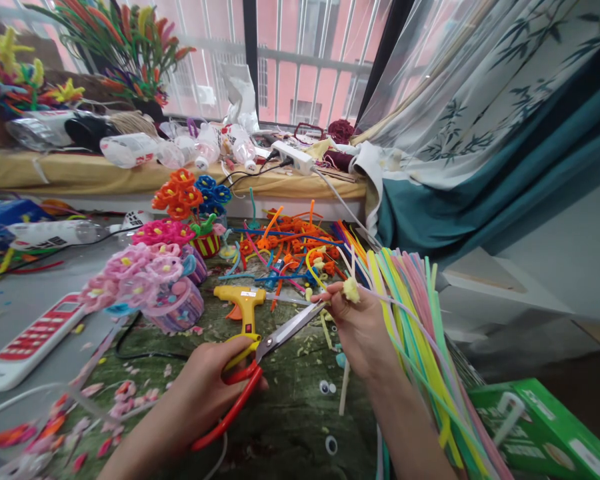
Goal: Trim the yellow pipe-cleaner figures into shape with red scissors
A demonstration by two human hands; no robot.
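Observation:
My left hand [207, 387] is closed round the handles of a pair of scissors [286, 333], one loop red and one yellow. The blades point up and to the right, their tips reaching the fingers of my right hand [363, 330]. Those fingers pinch a small pale yellow fuzzy piece [351, 291], which looks like trimmed pipe cleaner. Whether the blades are cutting anything is hidden at the fingertips. Just behind the scissors lies a yellow glue gun [245, 303]. Pale yellow clippings and several googly eyes [331, 445] are scattered on the green mat below.
Long pastel pipe cleaners [405, 293] lie in a bundle by my right forearm, near a green box [545, 427]. Orange scraps [300, 240] are heaped behind my hands. Pink fuzzy flowers [135, 280] in a pot and a white-and-red remote-shaped power strip [35, 340] are at left.

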